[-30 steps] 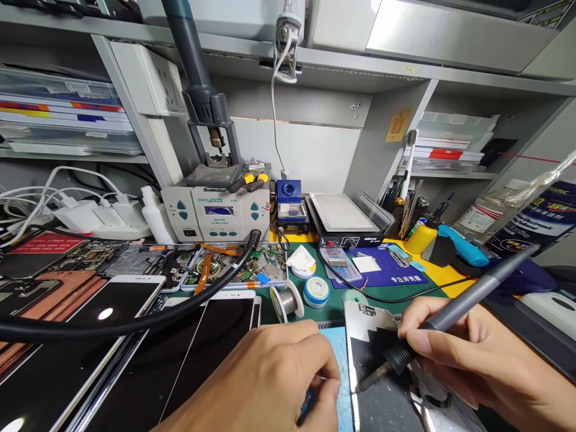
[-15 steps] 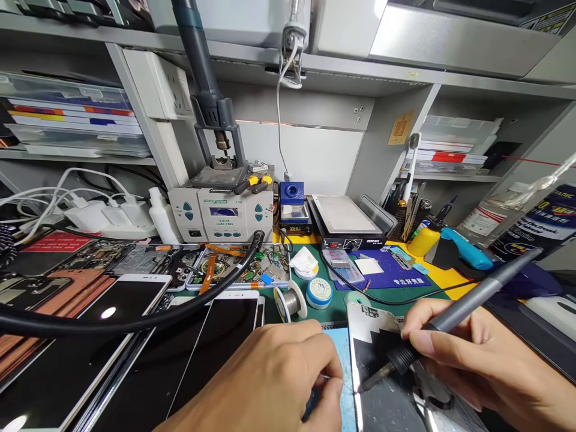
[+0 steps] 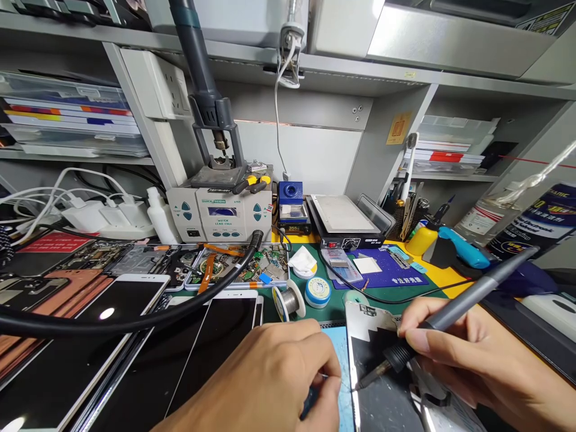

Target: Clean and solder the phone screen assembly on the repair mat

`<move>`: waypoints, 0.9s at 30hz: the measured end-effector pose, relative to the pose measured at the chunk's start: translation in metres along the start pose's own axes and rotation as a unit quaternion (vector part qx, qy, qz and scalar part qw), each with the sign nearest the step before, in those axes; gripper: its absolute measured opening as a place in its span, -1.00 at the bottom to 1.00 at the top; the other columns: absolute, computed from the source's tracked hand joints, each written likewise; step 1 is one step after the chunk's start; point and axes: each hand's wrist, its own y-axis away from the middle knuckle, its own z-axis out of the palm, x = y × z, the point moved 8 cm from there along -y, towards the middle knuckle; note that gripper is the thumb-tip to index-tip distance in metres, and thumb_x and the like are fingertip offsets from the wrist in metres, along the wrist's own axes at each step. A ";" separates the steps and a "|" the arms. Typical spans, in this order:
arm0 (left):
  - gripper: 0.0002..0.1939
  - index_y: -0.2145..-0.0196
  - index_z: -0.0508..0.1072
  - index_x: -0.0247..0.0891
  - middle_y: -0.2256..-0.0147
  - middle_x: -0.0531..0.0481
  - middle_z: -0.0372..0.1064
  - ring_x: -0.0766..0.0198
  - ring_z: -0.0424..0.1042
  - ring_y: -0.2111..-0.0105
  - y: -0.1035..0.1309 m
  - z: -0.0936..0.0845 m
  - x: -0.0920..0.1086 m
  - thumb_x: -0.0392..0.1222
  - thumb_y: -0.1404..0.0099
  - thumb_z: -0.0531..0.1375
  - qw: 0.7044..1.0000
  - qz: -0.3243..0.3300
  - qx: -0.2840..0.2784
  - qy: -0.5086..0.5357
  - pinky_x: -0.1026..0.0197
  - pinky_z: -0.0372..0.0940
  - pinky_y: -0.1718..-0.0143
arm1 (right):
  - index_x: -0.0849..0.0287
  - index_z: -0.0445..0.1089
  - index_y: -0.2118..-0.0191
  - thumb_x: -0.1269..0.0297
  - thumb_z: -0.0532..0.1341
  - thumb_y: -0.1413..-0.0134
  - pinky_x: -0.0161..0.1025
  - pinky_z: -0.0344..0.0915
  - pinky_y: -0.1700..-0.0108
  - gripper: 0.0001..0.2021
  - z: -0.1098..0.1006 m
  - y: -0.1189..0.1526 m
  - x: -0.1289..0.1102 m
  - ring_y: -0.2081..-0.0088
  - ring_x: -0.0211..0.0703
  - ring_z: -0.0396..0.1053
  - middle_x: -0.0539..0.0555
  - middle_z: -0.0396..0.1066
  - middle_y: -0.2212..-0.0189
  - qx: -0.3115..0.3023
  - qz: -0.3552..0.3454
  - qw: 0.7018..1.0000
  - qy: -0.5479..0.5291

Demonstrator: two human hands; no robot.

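My right hand (image 3: 472,354) grips a grey soldering iron (image 3: 463,300) like a pen. The iron's dark tip points down to the left and meets the left edge of a phone screen panel (image 3: 382,402). That panel has a black back and a silver border, and it lies on a light blue mat (image 3: 339,342). Left of it, my left hand (image 3: 274,372) is closed with the fingers curled round a small dark blue thing, mostly hidden by the fingers. Just beyond this hand stand a solder wire spool (image 3: 294,300) and a round blue-and-white tin (image 3: 318,291).
Several phones and screens (image 3: 189,360) fill the left side, crossed by a thick black hose (image 3: 148,324). Behind are a hot air station (image 3: 225,210), a tray of circuit boards (image 3: 270,264) and a heating plate (image 3: 344,216). Bottles (image 3: 481,216) stand at right.
The view has shifted very slightly. Both hands keep their grips, and the iron's tip stays at the panel's left edge.
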 end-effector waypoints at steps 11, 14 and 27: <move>-0.86 0.35 0.44 -0.18 0.32 0.16 0.43 0.45 0.38 0.32 0.003 -0.006 0.004 -0.37 -0.28 0.13 1.000 0.001 0.027 -0.004 0.39 0.21 0.28 | 0.12 0.49 0.45 -0.09 0.46 0.03 -0.47 -0.23 0.71 -0.64 0.001 -0.008 0.010 0.74 -0.45 -0.15 -0.18 0.04 0.76 -0.077 -0.008 0.997 -0.022; -0.85 0.33 0.43 -0.14 0.28 0.17 0.43 0.46 0.40 0.28 0.004 -0.005 0.001 -0.34 -0.31 0.10 0.999 -0.019 0.027 0.002 0.41 0.22 0.23 | 0.13 0.49 0.45 -0.08 0.47 0.04 -0.48 -0.23 0.70 -0.63 -0.001 -0.007 0.009 0.74 -0.45 -0.12 -0.18 0.05 0.76 -0.058 -0.004 0.998 -0.015; -0.87 0.31 0.45 -0.13 0.24 0.15 0.44 0.44 0.43 0.25 0.010 -0.001 -0.004 -0.27 -0.32 0.10 0.999 -0.037 0.019 0.014 0.43 0.27 0.20 | 0.13 0.50 0.47 -0.08 0.49 0.09 -0.46 -0.22 0.71 -0.63 -0.001 -0.006 0.009 0.74 -0.43 -0.13 -0.18 0.03 0.76 -0.048 0.005 0.999 -0.020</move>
